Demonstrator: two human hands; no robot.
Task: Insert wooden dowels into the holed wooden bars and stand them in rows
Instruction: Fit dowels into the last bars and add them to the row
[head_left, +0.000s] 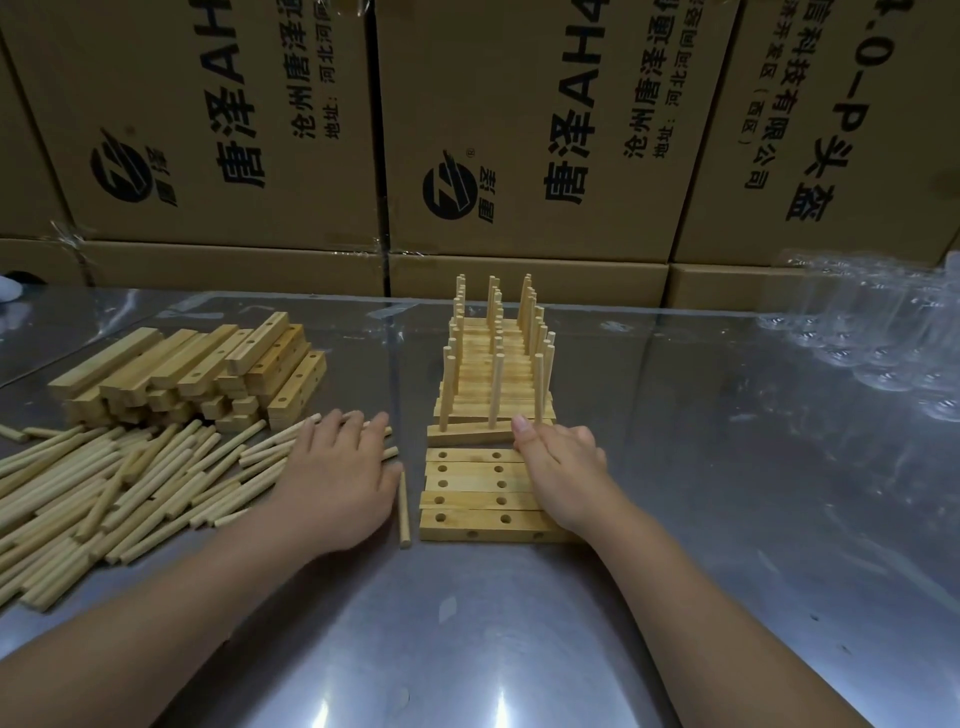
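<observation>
On the counter (675, 545), finished rows (493, 364) stand in the middle, toward the far edge. The dowel pile (130, 483) lies by the left edge, and the empty bars (472, 493) lie flat just before the rows. My left hand (337, 483) rests flat on the pile, fingers spread, holding nothing. My right hand (561, 467) lies on the bars' right ends; I cannot tell if it grips. I should pinch one dowel, hold a bar still and push straight down.
</observation>
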